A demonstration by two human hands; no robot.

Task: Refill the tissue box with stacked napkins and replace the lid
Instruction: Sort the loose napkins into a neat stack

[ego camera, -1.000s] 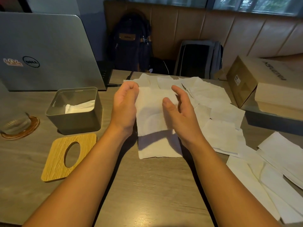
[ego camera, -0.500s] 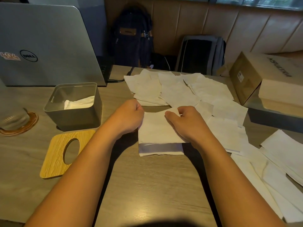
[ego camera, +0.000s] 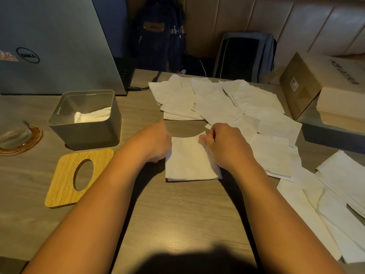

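On the table (ego camera: 177, 214), right of the grey tissue box (ego camera: 87, 133) (wooden lid (ego camera: 61, 186) in front of it), lies a white, squarish folded napkin (ego camera: 189, 161). The right hand (ego camera: 225, 145) pinches its far edge; the left hand (ego camera: 156, 141) curls at its box-side edge, grip hidden.

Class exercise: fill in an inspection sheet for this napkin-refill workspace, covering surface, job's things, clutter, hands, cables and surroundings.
Surface: wooden table, partly covered by loose napkins.
Job's things: grey tissue box open, a little tissue inside; wooden lid flat beside it; folded napkin between the hands.
Clutter: laptop, glass on a coaster, cardboard box.
Hands: right hand pinches the folded napkin's far corner; left hand at its left edge, fingers hidden.
Cables: dark cable at the laptop's side.
Surroundings: two backpacks on a padded bench.
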